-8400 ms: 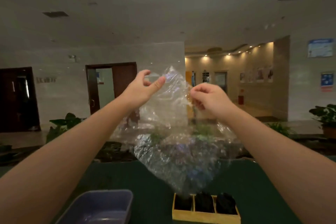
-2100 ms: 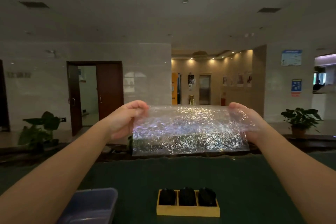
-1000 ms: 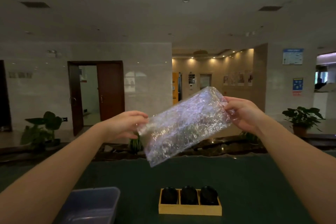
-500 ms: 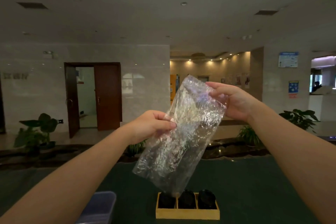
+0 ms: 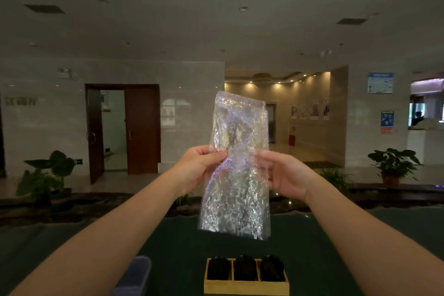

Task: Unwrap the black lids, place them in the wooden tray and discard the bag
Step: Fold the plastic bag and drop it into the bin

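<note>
A crinkled clear plastic bag [image 5: 236,190] hangs upright in the air in front of me, folded into a tall narrow strip. My left hand [image 5: 199,170] pinches its left edge at mid-height. My right hand [image 5: 286,175] holds the right edge, fingers behind the film. Below, near the table's front edge, the wooden tray [image 5: 246,286] has three compartments, each with a black lid [image 5: 244,269] in it.
The tray stands on a dark green table [image 5: 312,247]. A corner of a blue plastic bin [image 5: 134,276] shows at the lower left under my left forearm. Beyond the table are potted plants, a doorway and a lit corridor.
The bag has turned from a slanted hang to upright. My right hand dropped from the bag's top corner to its right edge at mid-height, level with my left hand.
</note>
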Demonstrator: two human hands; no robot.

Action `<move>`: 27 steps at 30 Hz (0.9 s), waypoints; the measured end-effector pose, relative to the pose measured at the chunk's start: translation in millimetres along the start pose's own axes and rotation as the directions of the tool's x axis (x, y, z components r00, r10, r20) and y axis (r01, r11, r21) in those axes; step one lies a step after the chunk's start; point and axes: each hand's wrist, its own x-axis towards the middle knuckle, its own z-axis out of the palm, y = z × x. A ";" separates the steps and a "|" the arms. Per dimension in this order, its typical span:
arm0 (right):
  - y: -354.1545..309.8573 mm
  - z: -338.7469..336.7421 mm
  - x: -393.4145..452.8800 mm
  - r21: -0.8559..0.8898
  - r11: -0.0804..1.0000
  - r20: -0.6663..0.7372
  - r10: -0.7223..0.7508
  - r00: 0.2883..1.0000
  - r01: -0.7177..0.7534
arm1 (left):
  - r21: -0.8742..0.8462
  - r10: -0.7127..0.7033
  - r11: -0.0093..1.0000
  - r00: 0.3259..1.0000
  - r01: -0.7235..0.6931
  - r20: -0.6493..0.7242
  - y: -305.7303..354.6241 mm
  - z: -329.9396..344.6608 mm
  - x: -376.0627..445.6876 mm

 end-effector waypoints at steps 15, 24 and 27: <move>6.2 -2.3 9.2 -0.111 0.994 -0.179 -0.027 0.984 0.007 | 0.266 -0.105 0.959 0.994 0.101 0.001 -2.6 -13.3 -12.7; 1.0 -10.9 3.0 -0.036 0.995 -0.178 -0.098 0.979 0.093 | 0.208 -0.070 0.977 0.996 0.058 0.053 -4.5 -17.3 -17.2; -1.3 -11.9 0.2 0.005 0.993 -0.185 -0.111 0.976 0.114 | 0.091 -0.032 0.995 0.997 0.026 0.072 -7.6 -16.6 -16.3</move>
